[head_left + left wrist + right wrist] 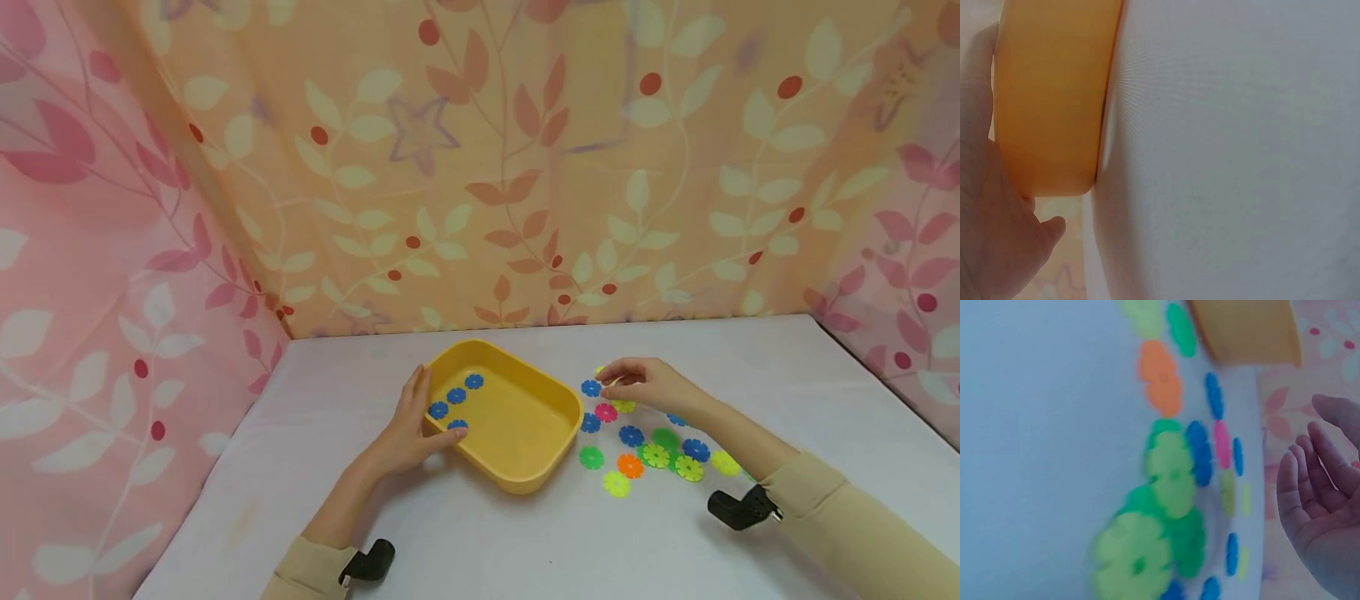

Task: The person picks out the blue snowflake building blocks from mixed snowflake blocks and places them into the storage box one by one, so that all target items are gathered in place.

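Observation:
A yellow plastic basin [525,417] stands on the white table, with several blue notched discs [457,396] at its left end. My left hand [408,429] holds the basin's near left corner, the thumb by the rim and the fingers along the outer side; in the left wrist view the hand [1004,231] lies against the basin wall [1054,106]. Right of the basin, my right hand [648,385] hovers above loose notched plastic discs. The right wrist view shows that hand [1329,494] with fingers loosely bent, thumb apart, and nothing visible between them.
Scattered discs include pink [606,412], orange [630,466], blue [632,436], green [592,457] and yellow-green [617,484] ones, some overlapping. Patterned curtains [480,183] stand behind and beside the table [480,550]. A black device [742,508] is at the right wrist.

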`<state>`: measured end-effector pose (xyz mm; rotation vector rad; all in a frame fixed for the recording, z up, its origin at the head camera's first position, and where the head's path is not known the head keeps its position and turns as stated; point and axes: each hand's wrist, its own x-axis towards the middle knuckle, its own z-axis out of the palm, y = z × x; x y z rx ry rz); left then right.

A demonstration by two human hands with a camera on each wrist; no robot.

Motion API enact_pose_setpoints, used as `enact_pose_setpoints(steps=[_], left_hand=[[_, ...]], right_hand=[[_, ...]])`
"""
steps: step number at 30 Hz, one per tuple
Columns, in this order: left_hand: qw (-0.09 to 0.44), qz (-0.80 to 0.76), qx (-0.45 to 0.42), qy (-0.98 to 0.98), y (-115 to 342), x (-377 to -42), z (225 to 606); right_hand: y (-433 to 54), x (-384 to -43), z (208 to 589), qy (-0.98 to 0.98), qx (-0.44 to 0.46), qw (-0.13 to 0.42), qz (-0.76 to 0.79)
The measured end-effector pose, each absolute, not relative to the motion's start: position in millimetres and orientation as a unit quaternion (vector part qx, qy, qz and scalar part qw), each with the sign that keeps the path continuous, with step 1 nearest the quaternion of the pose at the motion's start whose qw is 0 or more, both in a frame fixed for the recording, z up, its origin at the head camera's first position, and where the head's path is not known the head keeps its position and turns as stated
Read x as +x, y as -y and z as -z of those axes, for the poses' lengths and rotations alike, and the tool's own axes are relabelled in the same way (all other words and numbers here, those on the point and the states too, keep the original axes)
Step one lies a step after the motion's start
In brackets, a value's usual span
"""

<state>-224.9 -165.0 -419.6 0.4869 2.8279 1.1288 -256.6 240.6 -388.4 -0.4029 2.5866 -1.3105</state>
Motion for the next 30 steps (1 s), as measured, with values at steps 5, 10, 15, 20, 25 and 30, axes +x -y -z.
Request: enact_pose_setpoints(steps=[5,10,15,20,25,30], left_hand=[[0.025,-0.364,0.161,-0.917,165.3,-225.0,419.3],[0.022,-0.36,0.161,-0.919,166.0,-225.2,418.0],[0.025,-0.362,0.159,-0.918,166.2,-225.2,417.5],[0.027,-0.365,0.16,-0.917,165.1,-224.9,418.1],[0.025,-0.367,0.162,-0.916,164.5,-224.7,418.4],[0.022,-0.367,0.161,-0.916,164.4,-224.5,418.1]], right_hand=[[-259.5,-243.9,404.7,-0.886,-0.128,0.126,0.428],[-272.6,-235.0,415.3,-0.899,-0.177,0.104,0.388],[-276.4,-230.7,422.3,-0.907,-0.21,0.087,0.356],[-275.0,-226.6,423.9,-0.908,-0.208,0.084,0.354],[-272.5,-224.3,422.4,-0.908,-0.206,0.084,0.354],[-270.8,-223.3,420.4,-0.907,-0.203,0.091,0.358]])
